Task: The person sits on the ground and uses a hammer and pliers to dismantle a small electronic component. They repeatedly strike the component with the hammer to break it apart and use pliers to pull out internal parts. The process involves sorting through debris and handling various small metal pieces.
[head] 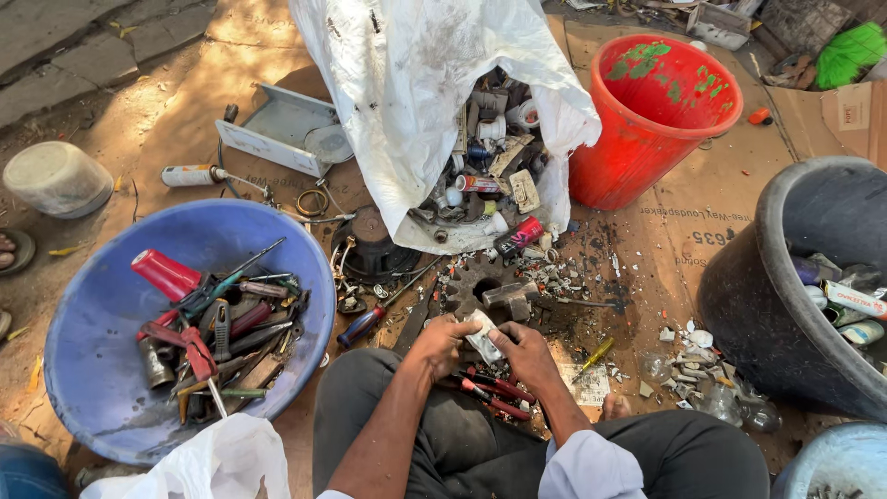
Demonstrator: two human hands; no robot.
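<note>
My left hand and my right hand meet just in front of my knees, both gripping a small whitish crumpled metal piece. Red-handled pliers lie on the ground right under my hands. Just beyond them sit a dark gear wheel and a hammer head. A blue-and-red handled screwdriver lies to the left of my left hand.
A blue basin of hand tools stands at left. A white sack spills scrap parts ahead. A red bucket stands at back right, a black tub of tubes at right. Broken bits and a yellow screwdriver litter the cardboard.
</note>
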